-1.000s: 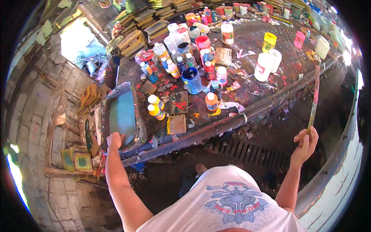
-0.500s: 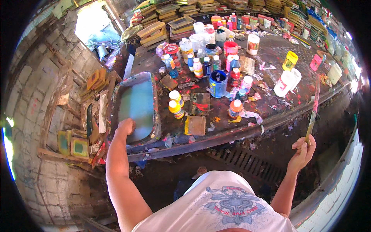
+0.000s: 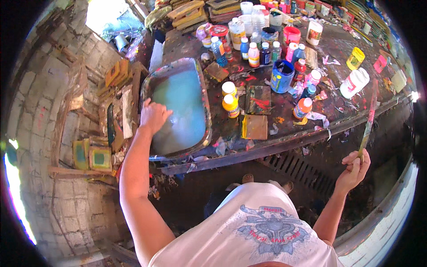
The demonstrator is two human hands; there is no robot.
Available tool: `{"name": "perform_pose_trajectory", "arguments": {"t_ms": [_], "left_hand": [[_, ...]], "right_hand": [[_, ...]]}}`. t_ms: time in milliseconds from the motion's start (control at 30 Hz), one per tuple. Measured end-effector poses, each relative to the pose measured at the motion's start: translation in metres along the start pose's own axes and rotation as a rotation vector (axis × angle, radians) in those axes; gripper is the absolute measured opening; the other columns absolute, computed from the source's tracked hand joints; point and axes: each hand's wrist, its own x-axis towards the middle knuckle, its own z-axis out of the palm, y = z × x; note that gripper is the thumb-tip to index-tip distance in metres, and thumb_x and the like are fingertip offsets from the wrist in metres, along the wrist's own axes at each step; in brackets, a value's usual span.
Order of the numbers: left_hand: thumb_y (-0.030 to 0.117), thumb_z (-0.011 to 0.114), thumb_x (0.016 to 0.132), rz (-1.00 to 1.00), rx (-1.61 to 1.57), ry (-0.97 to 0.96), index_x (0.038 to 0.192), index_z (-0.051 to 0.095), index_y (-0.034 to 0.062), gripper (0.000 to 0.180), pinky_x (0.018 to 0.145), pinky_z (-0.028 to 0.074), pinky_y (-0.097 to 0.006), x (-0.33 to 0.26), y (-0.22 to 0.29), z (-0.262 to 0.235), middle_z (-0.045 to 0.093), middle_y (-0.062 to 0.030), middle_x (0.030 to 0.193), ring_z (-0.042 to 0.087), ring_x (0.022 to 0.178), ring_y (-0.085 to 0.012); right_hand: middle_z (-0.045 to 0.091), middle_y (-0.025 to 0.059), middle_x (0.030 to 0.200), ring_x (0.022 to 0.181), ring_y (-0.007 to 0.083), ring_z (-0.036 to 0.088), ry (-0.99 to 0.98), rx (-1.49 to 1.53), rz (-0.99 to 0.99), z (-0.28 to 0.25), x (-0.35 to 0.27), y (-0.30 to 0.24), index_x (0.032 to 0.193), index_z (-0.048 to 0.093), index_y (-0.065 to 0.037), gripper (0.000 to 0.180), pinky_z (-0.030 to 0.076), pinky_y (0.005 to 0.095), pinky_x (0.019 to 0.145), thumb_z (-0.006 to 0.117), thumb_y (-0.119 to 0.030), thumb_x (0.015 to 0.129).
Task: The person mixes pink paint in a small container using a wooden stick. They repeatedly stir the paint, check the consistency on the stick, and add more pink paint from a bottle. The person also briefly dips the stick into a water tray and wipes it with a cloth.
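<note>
Against the brick wall at the far left lean small painted square panels (image 3: 100, 156) in green and yellow frames. Next to them the left hand (image 3: 153, 116) rests on the near left rim of a paint-crusted rectangular tray (image 3: 202, 95) filled with pale blue liquid, fingers bent loosely over the edge and holding nothing else. The tray sits at the left end of a paint-splattered workbench (image 3: 284, 133). Just right of the tray stand two yellow bottles with white caps (image 3: 230, 100), then two flat tiles, one dark and smeared (image 3: 259, 99), one plain tan (image 3: 255, 127). Farther back a blue bucket (image 3: 282, 76) stands among many small paint bottles, with a white jug (image 3: 354, 82) lying toward the right. At the far right, well off the bench, the right hand (image 3: 353, 169) is closed around the lower end of a long thin stick (image 3: 368, 120), held nearly upright.
</note>
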Motion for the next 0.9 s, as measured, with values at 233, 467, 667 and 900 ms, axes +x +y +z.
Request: {"name": "perform_pose_trajectory", "arguments": {"t_ms": [233, 467, 667, 900], "left_hand": [[0.03, 0.07, 0.111, -0.025, -0.213, 0.097, 0.095, 0.085, 0.0132, 0.027, 0.132, 0.035, -0.06, -0.005, -0.017, 0.022, 0.082, -0.0135, 0.095, 0.077, 0.104, -0.0359], [0.031, 0.064, 0.114, -0.007, -0.001, -0.19, 0.097, 0.089, 0.0124, 0.035, 0.136, 0.029, -0.063, -0.007, 0.012, 0.045, 0.085, -0.017, 0.103, 0.08, 0.11, -0.0362], [0.025, 0.057, 0.114, 0.11, 0.217, -0.429, 0.145, 0.074, 0.0092, 0.039, 0.137, 0.026, -0.066, -0.005, 0.034, 0.035, 0.085, -0.0198, 0.119, 0.081, 0.119, -0.0382], [0.008, 0.059, 0.103, -0.087, -0.93, -0.163, 0.18, 0.038, 0.0091, 0.08, 0.133, 0.034, -0.061, 0.001, -0.016, 0.071, 0.071, -0.0201, 0.159, 0.069, 0.144, -0.0331]], "right_hand": [[0.072, 0.0113, 0.108, 0.08, 0.0141, 0.064, -0.035, 0.061, -0.034, 0.008, -0.001, -0.015, 0.15, 0.062, -0.001, 0.038, 0.052, 0.0285, 0.071, 0.053, -0.009, 0.114], [0.073, 0.0127, 0.109, 0.082, 0.0142, 0.066, -0.081, 0.065, -0.103, 0.007, -0.006, -0.029, 0.15, 0.06, 0.001, 0.038, 0.055, 0.0291, 0.074, 0.053, -0.007, 0.114], [0.073, 0.0119, 0.11, 0.081, 0.0134, 0.065, -0.034, 0.021, -0.1, 0.0, -0.01, -0.038, 0.15, 0.06, 0.001, 0.039, 0.053, 0.0277, 0.072, 0.052, -0.007, 0.113], [0.074, 0.011, 0.109, 0.081, 0.0137, 0.064, -0.024, 0.01, -0.065, -0.008, -0.015, -0.03, 0.15, 0.061, 0.001, 0.038, 0.052, 0.0278, 0.072, 0.054, -0.01, 0.114]]}}
